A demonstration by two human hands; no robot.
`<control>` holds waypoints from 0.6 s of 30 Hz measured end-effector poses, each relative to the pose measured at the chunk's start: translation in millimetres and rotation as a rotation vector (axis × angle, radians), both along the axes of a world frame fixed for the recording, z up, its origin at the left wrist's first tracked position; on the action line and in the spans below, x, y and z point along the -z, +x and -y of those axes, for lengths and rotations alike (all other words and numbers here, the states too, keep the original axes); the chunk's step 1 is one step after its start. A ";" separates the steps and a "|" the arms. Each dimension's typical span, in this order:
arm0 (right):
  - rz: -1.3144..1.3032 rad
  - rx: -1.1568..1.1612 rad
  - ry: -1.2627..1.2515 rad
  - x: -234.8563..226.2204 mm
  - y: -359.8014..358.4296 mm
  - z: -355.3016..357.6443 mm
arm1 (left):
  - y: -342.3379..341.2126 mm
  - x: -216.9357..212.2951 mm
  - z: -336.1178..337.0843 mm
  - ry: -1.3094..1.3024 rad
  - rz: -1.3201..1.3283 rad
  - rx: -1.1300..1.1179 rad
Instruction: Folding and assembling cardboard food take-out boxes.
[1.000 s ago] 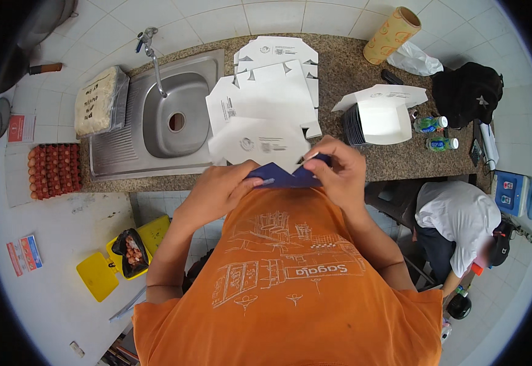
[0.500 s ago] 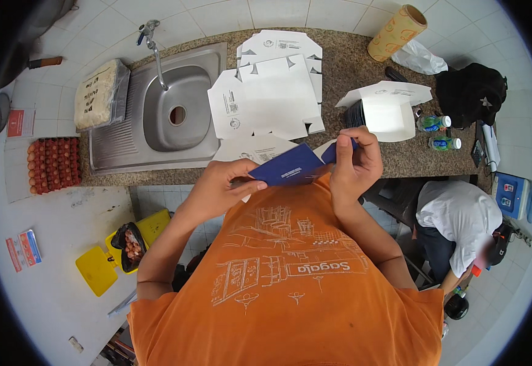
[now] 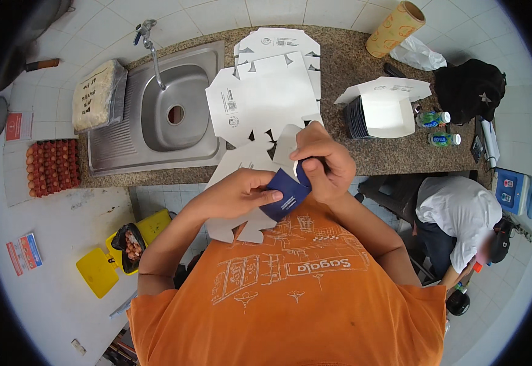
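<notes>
I'm pinching a folded carton (image 3: 287, 194) with the left hand (image 3: 240, 194) and right hand (image 3: 326, 160). Its bent corner is partly hiding behind the fingers (image 3: 315, 146).

The right hand (image 3: 327, 160) hides part of the blue-and-white cardboard (image 3: 283, 188), whose print is too small to read. The orange shirt (image 3: 287, 305) is cut off at 6 o'clock. Between 3 and 4 o'clock, a bending person's (image 3: 455, 208) face is blurred.
</notes>
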State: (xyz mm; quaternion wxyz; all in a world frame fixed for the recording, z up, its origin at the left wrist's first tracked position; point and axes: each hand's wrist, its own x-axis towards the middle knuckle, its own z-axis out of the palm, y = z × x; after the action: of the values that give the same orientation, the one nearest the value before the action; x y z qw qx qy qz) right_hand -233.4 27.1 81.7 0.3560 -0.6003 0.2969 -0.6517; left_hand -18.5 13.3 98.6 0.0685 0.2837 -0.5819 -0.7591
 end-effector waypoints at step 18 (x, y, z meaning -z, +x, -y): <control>-0.544 -0.553 0.190 -13.6 -42.6 3.0 | 6.8 -5.9 -1.5 0.372 0.000 -0.049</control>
State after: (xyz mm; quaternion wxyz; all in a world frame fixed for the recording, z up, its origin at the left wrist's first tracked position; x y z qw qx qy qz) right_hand -276.0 24.2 95.4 0.4801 -0.7727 0.2665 -0.3184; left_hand -11.8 14.9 104.5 0.0334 0.3057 -0.4244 -0.8516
